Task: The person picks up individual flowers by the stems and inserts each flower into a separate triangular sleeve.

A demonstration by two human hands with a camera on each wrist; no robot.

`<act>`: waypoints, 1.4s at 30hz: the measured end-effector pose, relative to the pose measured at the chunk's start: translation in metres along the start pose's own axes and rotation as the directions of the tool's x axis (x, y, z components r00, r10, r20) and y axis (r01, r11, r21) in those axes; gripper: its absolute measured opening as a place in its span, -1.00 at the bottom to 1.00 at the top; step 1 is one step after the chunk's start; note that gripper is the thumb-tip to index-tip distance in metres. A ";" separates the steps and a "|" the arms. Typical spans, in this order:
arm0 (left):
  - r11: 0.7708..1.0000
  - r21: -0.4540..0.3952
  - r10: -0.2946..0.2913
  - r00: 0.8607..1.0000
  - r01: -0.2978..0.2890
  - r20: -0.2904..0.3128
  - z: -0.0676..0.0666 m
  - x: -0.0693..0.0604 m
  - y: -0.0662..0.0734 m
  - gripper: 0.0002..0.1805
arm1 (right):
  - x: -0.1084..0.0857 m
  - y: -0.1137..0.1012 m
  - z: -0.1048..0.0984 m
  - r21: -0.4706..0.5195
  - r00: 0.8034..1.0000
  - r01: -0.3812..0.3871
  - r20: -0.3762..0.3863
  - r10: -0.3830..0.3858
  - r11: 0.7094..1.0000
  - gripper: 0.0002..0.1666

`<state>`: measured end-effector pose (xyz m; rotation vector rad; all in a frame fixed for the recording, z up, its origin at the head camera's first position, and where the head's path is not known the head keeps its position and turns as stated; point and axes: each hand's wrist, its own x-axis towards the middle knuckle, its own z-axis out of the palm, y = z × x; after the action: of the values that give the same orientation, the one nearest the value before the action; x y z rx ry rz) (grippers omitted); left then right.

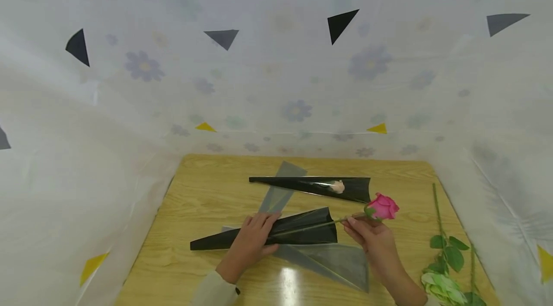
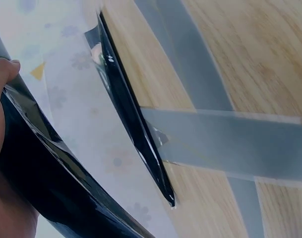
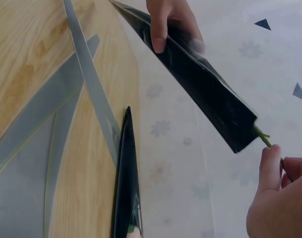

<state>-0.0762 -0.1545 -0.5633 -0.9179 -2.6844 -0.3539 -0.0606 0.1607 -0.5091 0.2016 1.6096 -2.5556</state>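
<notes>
My left hand [image 1: 250, 241] grips a black, clear-fronted flower sleeve [image 1: 308, 231] around its middle; the right wrist view shows the thumb on one side and fingers on the other. My right hand [image 1: 377, 243] pinches the stem [image 3: 263, 136] of a pink rose [image 1: 383, 206] close below its bloom. The stem's lower part runs into the wide mouth of the sleeve. The bloom stays outside, to the right of the mouth. In the left wrist view the thumb [image 2: 6, 71] lies on the sleeve's edge, and the rose is out of sight.
Another black sleeve [image 1: 298, 182] with a pale pink flower [image 1: 338, 187] inside lies farther back. Grey translucent sleeves [image 1: 334, 263] lie crossed on the wooden table [image 1: 207, 191]. A pale green flower [image 1: 442, 287] with a leafy stem lies at the right, beside another stem. Patterned sheeting surrounds the table.
</notes>
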 end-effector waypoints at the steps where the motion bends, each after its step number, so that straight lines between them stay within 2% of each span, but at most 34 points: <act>1: 1.000 -0.004 -0.001 1.000 0.001 0.003 0.000 0.001 0.001 -0.03 | 0.000 0.001 0.003 -0.017 1.000 -0.004 0.002 0.004 1.000 -0.79; 6: 0.999 -0.031 -0.009 1.000 0.009 -0.002 -0.002 0.003 0.003 -0.05 | 0.000 -0.002 0.011 -0.096 0.997 -0.047 0.055 0.053 0.994 -0.70; 8: 0.999 -0.037 -0.013 1.000 0.013 -0.005 -0.002 0.003 0.004 -0.05 | 0.002 -0.006 0.012 -0.178 0.993 -0.040 0.102 0.059 0.983 -0.65; 10: 0.999 -0.045 -0.010 1.000 0.009 -0.014 -0.002 0.004 0.004 -0.05 | 0.003 -0.012 0.011 -0.316 0.986 -0.003 0.156 0.055 0.949 -0.62; 12: 0.999 -0.052 -0.002 1.000 0.000 -0.029 -0.003 0.004 0.005 -0.07 | 0.002 -0.020 0.009 -0.454 0.974 0.049 0.217 0.057 0.890 -0.61; 14: 0.998 -0.059 0.002 0.999 -0.005 -0.043 -0.003 0.005 0.007 -0.08 | 0.000 -0.028 0.005 -0.538 0.957 0.083 0.277 0.083 0.839 -0.58; 15: 0.998 -0.061 0.002 0.999 -0.005 -0.047 -0.003 0.004 0.007 -0.08 | -0.002 -0.031 0.003 -0.555 0.947 0.088 0.304 0.103 0.827 -0.53; 17: 0.998 -0.063 -0.002 0.999 -0.002 -0.053 -0.004 0.003 0.007 -0.09 | -0.005 -0.035 0.001 -0.548 0.932 0.073 0.334 0.138 0.833 -0.40; 19: 0.998 -0.068 -0.010 0.999 0.006 -0.054 -0.005 0.002 0.007 -0.08 | -0.008 -0.037 0.000 -0.514 0.930 0.041 0.334 0.156 0.857 -0.26; 21: 0.997 -0.073 -0.016 0.999 0.012 -0.050 -0.005 0.002 0.007 -0.08 | -0.010 -0.039 -0.002 -0.458 0.926 0.043 0.351 0.136 0.888 -0.18; 24: 0.997 -0.076 -0.016 0.998 0.011 -0.053 -0.004 0.002 0.006 -0.08 | -0.015 -0.043 -0.007 -0.383 0.922 0.073 0.378 0.084 0.921 -0.26; 26: 0.998 -0.068 -0.013 0.998 0.009 -0.056 -0.003 0.002 0.006 -0.07 | -0.017 -0.045 -0.009 -0.362 0.919 0.116 0.392 0.038 0.925 -0.37; 29: 0.998 -0.061 0.000 0.998 -0.004 -0.060 -0.003 0.002 0.006 -0.04 | -0.018 -0.044 -0.008 -0.397 0.936 0.174 0.350 -0.027 0.901 -0.48; 33: 0.998 -0.062 0.022 0.998 -0.025 -0.059 -0.004 0.004 0.009 -0.03 | -0.018 -0.040 0.000 -0.482 0.933 0.285 0.336 -0.126 0.829 -0.51; 35: 0.997 -0.065 0.027 0.998 -0.031 -0.061 -0.005 0.005 0.012 -0.04 | -0.018 -0.038 0.005 -0.521 0.932 0.314 0.328 -0.153 0.794 -0.51; 37: 0.997 -0.069 0.027 0.998 -0.032 -0.064 -0.006 0.006 0.013 -0.04 | -0.020 -0.039 0.009 -0.540 0.939 0.307 0.308 -0.156 0.783 -0.48; 39: 0.997 -0.078 0.023 0.997 -0.029 -0.070 -0.007 0.006 0.014 -0.04 | -0.021 -0.040 0.012 -0.542 0.948 0.288 0.279 -0.154 0.790 -0.44; 42: 0.996 -0.083 0.015 0.998 -0.020 -0.066 -0.007 0.006 0.015 -0.03 | -0.022 -0.041 0.014 -0.563 0.956 0.271 0.249 -0.153 0.781 -0.49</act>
<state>-0.0704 -0.1422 -0.5523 -0.9364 -2.6177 -0.4874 -0.0463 0.1665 -0.4631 -0.2945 2.3526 -1.9699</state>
